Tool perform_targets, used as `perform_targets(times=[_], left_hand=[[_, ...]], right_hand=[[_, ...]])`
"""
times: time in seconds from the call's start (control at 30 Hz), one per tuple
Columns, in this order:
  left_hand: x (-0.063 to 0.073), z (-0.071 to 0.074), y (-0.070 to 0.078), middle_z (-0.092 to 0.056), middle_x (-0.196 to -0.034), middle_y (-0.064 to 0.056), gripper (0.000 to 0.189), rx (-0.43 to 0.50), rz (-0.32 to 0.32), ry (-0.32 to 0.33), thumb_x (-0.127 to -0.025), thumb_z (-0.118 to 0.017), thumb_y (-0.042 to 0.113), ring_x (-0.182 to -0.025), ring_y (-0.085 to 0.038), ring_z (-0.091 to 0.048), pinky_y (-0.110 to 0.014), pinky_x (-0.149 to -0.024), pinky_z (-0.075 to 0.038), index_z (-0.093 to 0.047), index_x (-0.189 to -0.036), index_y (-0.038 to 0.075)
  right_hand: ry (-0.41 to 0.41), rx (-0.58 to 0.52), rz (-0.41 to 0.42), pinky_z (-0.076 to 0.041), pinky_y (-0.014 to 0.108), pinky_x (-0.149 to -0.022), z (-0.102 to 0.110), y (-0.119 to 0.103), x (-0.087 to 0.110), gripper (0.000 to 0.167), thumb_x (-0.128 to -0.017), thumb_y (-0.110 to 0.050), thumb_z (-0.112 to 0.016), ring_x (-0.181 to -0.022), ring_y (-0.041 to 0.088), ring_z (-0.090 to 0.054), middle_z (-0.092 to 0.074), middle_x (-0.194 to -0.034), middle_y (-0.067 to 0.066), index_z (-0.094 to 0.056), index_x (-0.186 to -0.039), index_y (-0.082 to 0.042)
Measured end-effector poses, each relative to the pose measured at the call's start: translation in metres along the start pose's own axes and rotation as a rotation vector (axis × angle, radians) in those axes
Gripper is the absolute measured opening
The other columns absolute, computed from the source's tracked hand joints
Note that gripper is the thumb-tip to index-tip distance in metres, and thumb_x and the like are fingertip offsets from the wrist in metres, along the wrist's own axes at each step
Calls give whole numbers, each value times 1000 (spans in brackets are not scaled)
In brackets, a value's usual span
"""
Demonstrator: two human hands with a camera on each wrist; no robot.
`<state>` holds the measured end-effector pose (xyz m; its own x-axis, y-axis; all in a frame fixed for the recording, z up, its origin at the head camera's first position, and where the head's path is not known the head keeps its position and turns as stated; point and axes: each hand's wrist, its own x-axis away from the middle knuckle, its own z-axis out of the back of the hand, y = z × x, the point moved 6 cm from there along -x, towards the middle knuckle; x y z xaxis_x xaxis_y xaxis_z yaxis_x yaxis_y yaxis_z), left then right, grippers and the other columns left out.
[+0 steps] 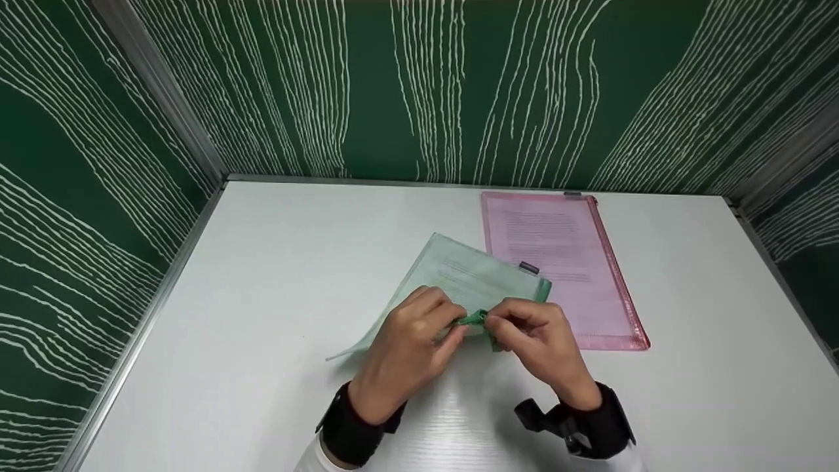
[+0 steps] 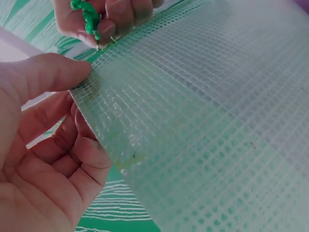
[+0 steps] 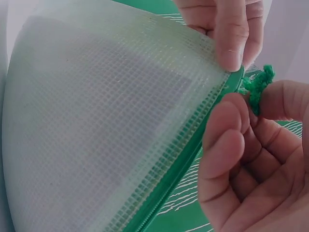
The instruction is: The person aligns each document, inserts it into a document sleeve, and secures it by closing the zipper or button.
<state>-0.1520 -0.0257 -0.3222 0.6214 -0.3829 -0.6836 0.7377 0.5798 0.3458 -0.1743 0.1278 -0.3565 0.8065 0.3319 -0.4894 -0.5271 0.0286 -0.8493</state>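
A translucent green mesh zipper pouch (image 1: 485, 269) with a printed sheet inside is lifted at its near corner. My left hand (image 1: 413, 347) pinches that corner between thumb and fingers; in the left wrist view the thumb (image 2: 58, 72) lies on the mesh. Beside it, my right hand (image 1: 541, 337) pinches a knotted green cord (image 3: 260, 87) at the end of the green zipper (image 3: 188, 150). In the right wrist view the cord sits between thumb and forefinger, right by the pouch corner.
A pink mesh zipper pouch (image 1: 609, 314) with a printed sheet lies flat on the white table (image 1: 249, 282), partly under the green one. Green panels (image 1: 373, 85) with white wavy lines stand around the table's back and sides.
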Motion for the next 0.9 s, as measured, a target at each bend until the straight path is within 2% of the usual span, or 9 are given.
perform_targets(times=[0.07,0.17,0.37,0.43,0.63,0.73,0.9], left_hand=[[0,0,0,-53,-77,2,3,-2,-5,-3,-82,-68,14,-74,-8,-50,-18,-66,-41,-66,-83,12],[0,1,0,-53,-77,3,3,0,-10,6,-83,-67,13,-74,-8,-49,-18,-65,-39,-65,-82,12],[-2,7,3,-50,-72,3,8,15,-40,80,-84,-62,5,-68,-8,-44,-17,-61,-35,-64,-77,10],[-1,8,3,-50,-72,3,8,17,-37,86,-84,-62,5,-67,-8,-43,-17,-61,-34,-64,-78,10],[-1,7,-1,-51,-76,2,3,7,10,41,-84,-64,8,-72,-8,-47,-18,-63,-38,-67,-84,10],[-1,6,-1,-50,-75,3,6,3,9,40,-85,-62,8,-71,-8,-46,-17,-63,-37,-66,-82,11],[-2,9,-2,-50,-73,4,9,14,-14,88,-84,-60,6,-70,-8,-45,-17,-62,-36,-66,-80,11]], right_hand=[[-6,-2,4,-35,25,-45,-1,0,0,22,-86,13,-50,-50,10,-42,-49,-59,3,-62,-76,-3],[-16,25,-34,-37,26,-46,-1,2,0,20,-87,9,-51,-50,10,-43,-50,-59,2,-62,-75,-3],[-1,67,-135,-42,28,-47,1,9,1,16,-89,-2,-55,-50,12,-48,-54,-60,2,-64,-77,-6],[3,66,-141,-42,28,-47,2,11,1,16,-89,-2,-55,-49,12,-48,-55,-60,3,-65,-77,-7],[-25,71,-122,-42,27,-49,1,8,0,17,-89,1,-53,-51,12,-49,-55,-61,3,-64,-78,-7],[-20,75,-132,-42,26,-49,2,8,0,18,-89,-1,-54,-51,12,-49,-56,-61,3,-65,-79,-10],[29,82,-176,-42,28,-48,4,11,2,16,-88,-2,-56,-50,13,-49,-55,-60,4,-65,-77,-10]])
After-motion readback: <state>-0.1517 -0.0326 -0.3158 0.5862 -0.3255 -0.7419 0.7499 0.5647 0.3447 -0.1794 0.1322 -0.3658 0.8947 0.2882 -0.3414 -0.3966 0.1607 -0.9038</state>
